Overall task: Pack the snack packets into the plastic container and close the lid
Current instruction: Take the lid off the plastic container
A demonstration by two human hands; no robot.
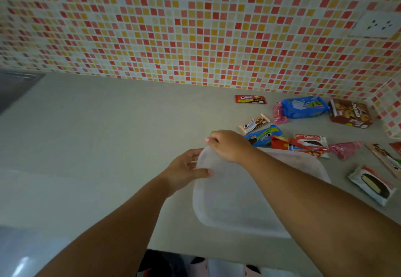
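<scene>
Nearest the camera, two bare forearms reach out over a grey table (91,129), and under the right forearm sits the translucent plastic container (234,200) with its lid (219,168) on top — the right forearm hides much of its right side. Both hands meet at the container's far left corner. The left hand (184,169) grips the corner from the left, thumb laid on top of the lid and fingers curled around the edge. The right hand (227,145) comes from the other side, its fingers bent down over the same corner and pinching the lid's rim. Whether the lid is fully seated elsewhere cannot be told. To the right of the container lies a white wrapper picturing a dark sandwich biscuit (372,186), and further right a long tan packet (385,159) runs off toward the edge. Just behind the container, touching or nearly so, lie a red stick packet (295,145), a Choco Pie packet (312,141), a blue Oreo packet (263,135) and a pink foil cone (345,148). Beyond these sit a beige Cream-O packet (253,123), a small pink bag (280,113), a large blue biscuit pack (303,107), a brown cookie box (350,113) and — farthest — a red Cream-O packet (250,99). Behind everything rises a mosaic-tiled wall (173,27) with a white socket (377,25) at upper right.
</scene>
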